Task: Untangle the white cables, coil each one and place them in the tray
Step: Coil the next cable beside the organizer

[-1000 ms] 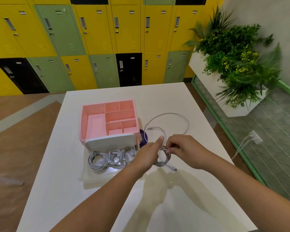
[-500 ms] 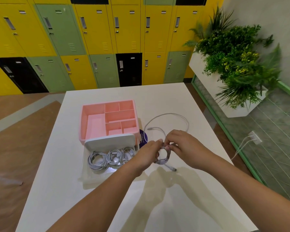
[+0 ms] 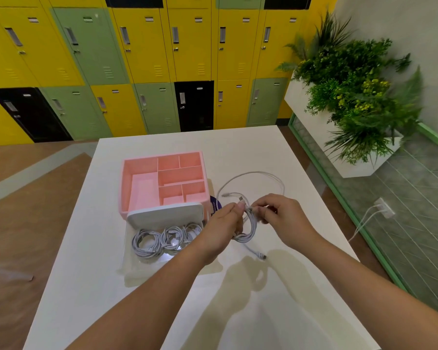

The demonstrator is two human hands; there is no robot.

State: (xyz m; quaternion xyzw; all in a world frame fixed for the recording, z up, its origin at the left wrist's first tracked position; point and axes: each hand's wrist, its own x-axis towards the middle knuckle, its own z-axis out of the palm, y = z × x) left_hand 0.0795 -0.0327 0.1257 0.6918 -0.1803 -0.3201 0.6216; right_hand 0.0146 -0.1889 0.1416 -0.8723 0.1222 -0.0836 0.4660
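Yellow and green lockers (image 3: pixel 142 46) backed the white table (image 3: pixel 250 147). Your left hand (image 3: pixel 221 229) gripped a part-wound white cable coil (image 3: pixel 249 229) just right of the clear tray (image 3: pixel 129 263), which held several coiled cables (image 3: pixel 162 239). Your right hand (image 3: pixel 283 218) pinched the cable at the coil's top. More cable (image 3: pixel 253 174) lay looped beyond; whether separate, undetermined. Advised: match each turn's size, feed without twist, tuck the trailing connector (image 3: pixel 262 256) before traying
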